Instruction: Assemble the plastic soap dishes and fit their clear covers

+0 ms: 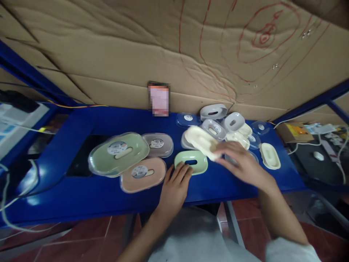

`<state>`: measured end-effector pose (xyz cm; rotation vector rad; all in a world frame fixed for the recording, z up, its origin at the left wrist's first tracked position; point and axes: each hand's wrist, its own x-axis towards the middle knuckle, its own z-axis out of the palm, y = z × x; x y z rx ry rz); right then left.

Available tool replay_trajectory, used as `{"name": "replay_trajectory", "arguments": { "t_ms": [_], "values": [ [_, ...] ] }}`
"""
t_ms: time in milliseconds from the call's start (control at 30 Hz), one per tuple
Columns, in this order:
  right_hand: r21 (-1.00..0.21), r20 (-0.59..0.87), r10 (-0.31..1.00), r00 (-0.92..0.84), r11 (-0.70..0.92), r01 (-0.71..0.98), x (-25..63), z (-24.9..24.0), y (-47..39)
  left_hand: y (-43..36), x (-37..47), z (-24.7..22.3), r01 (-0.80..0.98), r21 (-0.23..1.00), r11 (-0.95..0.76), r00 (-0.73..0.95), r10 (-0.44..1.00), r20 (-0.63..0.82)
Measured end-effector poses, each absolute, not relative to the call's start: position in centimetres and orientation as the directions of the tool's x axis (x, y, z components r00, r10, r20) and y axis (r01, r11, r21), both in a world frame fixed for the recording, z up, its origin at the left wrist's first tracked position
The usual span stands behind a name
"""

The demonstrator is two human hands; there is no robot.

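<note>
My left hand rests at the near left edge of a green oval plastic dish with a slot in its middle; its fingers are stretched out and a little apart, touching the rim. In my right hand is a cream oval plastic piece, pinched at its near right end and held tilted above the table. Motion blurs this piece slightly. Part of a grey piece shows behind it. A clear oval cover lies partly hidden under my right hand.
Labelled green, pink and grey covered dishes lie at left. At right are grey dishes, clear covers and a cream piece. A phone-like screen leans on the cardboard wall behind the blue table.
</note>
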<state>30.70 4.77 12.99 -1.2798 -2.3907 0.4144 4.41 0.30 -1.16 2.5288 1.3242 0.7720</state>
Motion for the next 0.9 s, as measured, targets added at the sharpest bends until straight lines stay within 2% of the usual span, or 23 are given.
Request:
{"name": "replay_trajectory", "arguments": {
  "t_ms": [100,200,300,367,433,633,733,833,900],
  "values": [
    [-0.468,0.096,0.915,-0.393,0.390,0.793,33.3,10.9,-3.8,1.4,4.9,-0.9,0.703,0.427,-0.569,0.438,0.819,0.371],
    [-0.451,0.066,0.936,-0.346,0.337,0.826,33.2,7.4,-8.4,1.3,4.9,-0.2,0.650,0.481,-0.588,0.401,0.803,0.441],
    [-0.417,0.097,0.916,-0.390,0.393,0.819,31.6,5.2,-8.8,-0.2,4.2,0.5,0.567,0.441,-0.695,0.512,0.718,0.472],
    [-0.415,0.123,0.877,-0.464,0.470,0.779,30.7,4.6,-7.6,-1.5,3.5,0.7,0.503,0.392,-0.770,0.634,0.637,0.438],
    [-0.424,0.159,0.839,-0.521,0.534,0.731,30.3,4.3,-5.8,-2.9,2.6,0.4,0.502,0.360,-0.787,0.678,0.616,0.402],
    [-0.278,0.290,0.830,-0.476,0.549,0.788,30.2,2.5,0.3,-5.4,1.1,-0.9,0.641,0.311,-0.702,0.585,0.709,0.394],
    [-0.353,0.346,0.814,-0.466,0.573,0.740,29.9,3.0,0.7,-5.2,1.3,-0.9,0.700,0.302,-0.647,0.503,0.747,0.434],
    [-0.425,0.274,0.789,-0.550,0.612,0.667,29.0,4.1,-1.1,-4.0,1.5,-0.7,0.725,0.292,-0.624,0.460,0.753,0.470],
    [-0.409,0.241,0.766,-0.596,0.637,0.653,28.1,4.1,-2.7,-3.1,1.3,-0.7,0.706,0.262,-0.658,0.516,0.731,0.446]
  ]
}}
